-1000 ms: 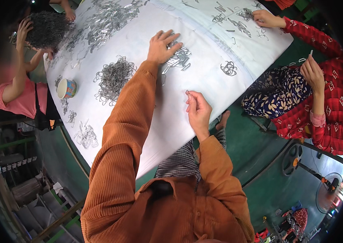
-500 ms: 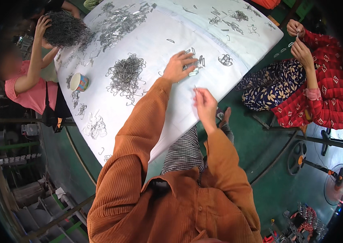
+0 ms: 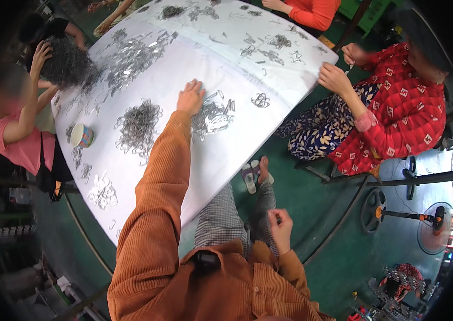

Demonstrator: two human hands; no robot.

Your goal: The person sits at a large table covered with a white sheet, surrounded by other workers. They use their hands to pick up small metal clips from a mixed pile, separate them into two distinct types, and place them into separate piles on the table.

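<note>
My left hand (image 3: 191, 98) reaches far across the white table, palm down with its fingers stretched out. Just right of it lies a loose pile of flat silver metal clips (image 3: 213, 119). On its left is a heap of grey bent-wire hooks (image 3: 140, 125). My right hand (image 3: 281, 227) is off the table, in front of my body and above the striped trousers. Its fingers are curled together; anything between them is too small to make out. A small ring-shaped cluster of wire hooks (image 3: 261, 100) lies farther right.
A paper cup (image 3: 81, 135) stands near the table's left edge, close to white clips (image 3: 102, 191). At left a person in pink (image 3: 13, 124) handles a dark wire mass (image 3: 66, 61). A person in red (image 3: 398, 101) sits at right. A fan (image 3: 436, 227) stands behind.
My right hand has drawn back from the table edge toward my body. My left hand has moved off the silver clips to their left side. The whole view has shifted.
</note>
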